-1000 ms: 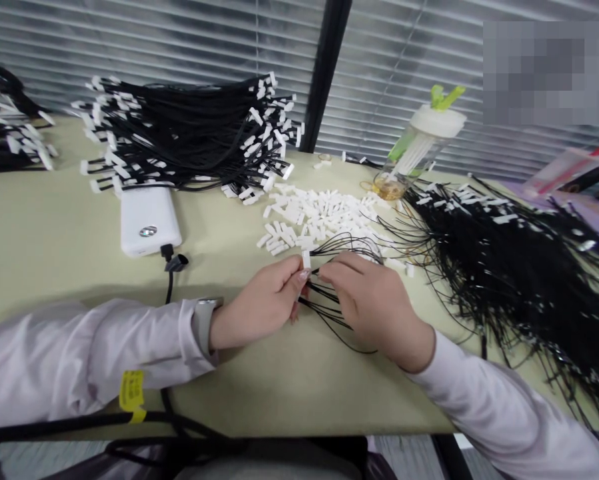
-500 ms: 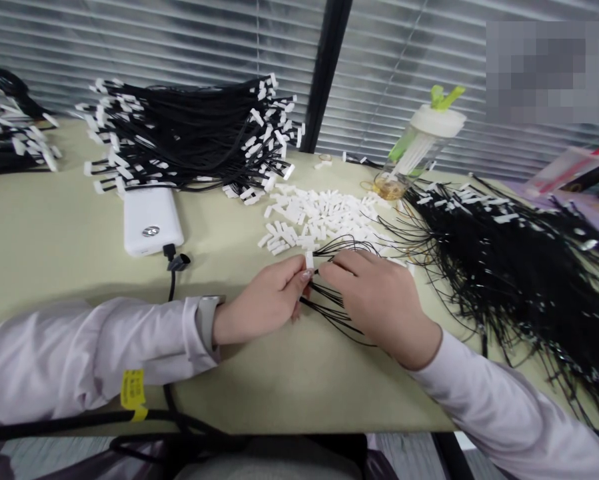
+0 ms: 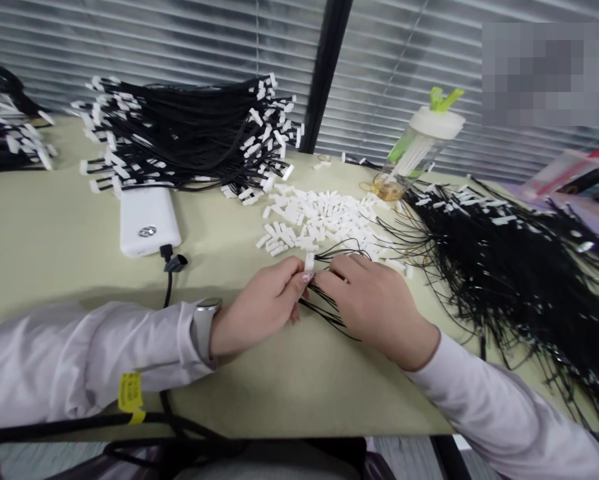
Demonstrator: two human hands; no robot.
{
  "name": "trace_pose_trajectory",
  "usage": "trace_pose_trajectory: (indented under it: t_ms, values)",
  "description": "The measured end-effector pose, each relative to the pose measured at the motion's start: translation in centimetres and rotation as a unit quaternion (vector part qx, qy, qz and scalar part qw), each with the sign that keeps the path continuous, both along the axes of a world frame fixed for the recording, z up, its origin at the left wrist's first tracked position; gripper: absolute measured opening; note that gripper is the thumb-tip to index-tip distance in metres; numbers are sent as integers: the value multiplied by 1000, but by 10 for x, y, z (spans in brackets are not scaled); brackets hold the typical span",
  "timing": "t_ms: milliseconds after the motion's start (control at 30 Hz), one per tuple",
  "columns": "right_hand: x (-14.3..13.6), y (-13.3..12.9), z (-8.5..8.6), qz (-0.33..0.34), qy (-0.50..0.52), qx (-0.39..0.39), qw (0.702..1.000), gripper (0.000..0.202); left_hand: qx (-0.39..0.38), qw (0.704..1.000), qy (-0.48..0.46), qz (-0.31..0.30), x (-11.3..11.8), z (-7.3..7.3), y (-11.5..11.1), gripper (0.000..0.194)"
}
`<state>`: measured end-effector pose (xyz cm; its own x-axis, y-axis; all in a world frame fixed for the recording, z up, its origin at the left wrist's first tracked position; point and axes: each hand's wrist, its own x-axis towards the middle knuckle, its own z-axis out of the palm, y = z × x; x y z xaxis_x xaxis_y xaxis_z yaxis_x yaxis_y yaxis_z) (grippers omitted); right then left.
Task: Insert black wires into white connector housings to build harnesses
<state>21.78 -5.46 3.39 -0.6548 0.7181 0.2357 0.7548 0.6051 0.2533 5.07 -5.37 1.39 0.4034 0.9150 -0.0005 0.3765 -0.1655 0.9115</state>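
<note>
Near the middle of the table, my left hand (image 3: pixel 262 303) pinches a small white connector (image 3: pixel 310 260) between thumb and forefinger. My right hand (image 3: pixel 374 303) is closed right beside it, its fingertips on thin black wires (image 3: pixel 326 308) that run between the two hands. More wire ends arc above my right hand. Exactly how the wires meet the connector is hidden by the fingertips. Just beyond the hands lies a pile of loose white connectors (image 3: pixel 329 217).
Bundled black cables with white ends (image 3: pixel 189 133) lie at the back left, behind a white power bank (image 3: pixel 148 220). A clear bottle (image 3: pixel 412 153) stands at the back. Loose black wires (image 3: pixel 524 280) cover the right side. A black cable (image 3: pixel 69 424) crosses the front edge.
My right hand has shifted slightly left, its fingertips closer to the connector. My left hand still pinches the connector, and more of the watch on that wrist shows.
</note>
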Motion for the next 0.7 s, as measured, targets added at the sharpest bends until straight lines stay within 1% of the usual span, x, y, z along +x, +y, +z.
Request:
trace_pose_trajectory:
  t_ms: [67,200,300,367,500,600,700]
  values:
    - [0,2,-1,3,22,-9,1000,14,-10,1000,-13,6,1,-2,1,24]
    - [0,4,-3,-9,98,-44,994,17,-47,996,-74,-1,1,-5,4,24]
    - [2,4,-2,2,129,-66,989,21,-60,993,-106,-5,1,-6,4,23]
    - [2,5,0,15,114,-64,991,20,-61,992,-114,-3,1,-6,4,23]
    - [0,4,1,28,67,-20,997,20,-56,994,-99,2,0,-4,4,24]
    - [0,4,2,30,52,14,998,24,-53,994,-93,-14,0,-2,3,26]
    - [2,4,1,47,42,28,998,18,-59,993,-95,-25,-1,-2,3,28]
